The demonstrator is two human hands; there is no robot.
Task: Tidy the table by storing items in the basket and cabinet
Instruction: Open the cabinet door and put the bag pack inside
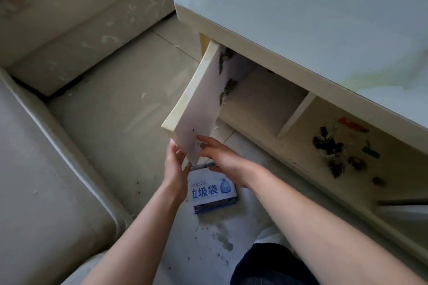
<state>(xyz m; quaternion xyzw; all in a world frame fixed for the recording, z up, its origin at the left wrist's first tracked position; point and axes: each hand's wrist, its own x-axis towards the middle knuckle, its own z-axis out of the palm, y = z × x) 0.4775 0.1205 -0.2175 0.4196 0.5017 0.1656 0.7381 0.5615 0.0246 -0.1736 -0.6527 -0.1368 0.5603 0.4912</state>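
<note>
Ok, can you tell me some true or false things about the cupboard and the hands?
1. The cabinet door is open. True.
2. The left hand and the right hand both touch the door. True.
3. The garbage bag pack lies inside the cabinet. False: it is outside, just below the hands.
4. The small clutter sits behind the open door. False: it is on the open shelf, right of the divider.
</note>
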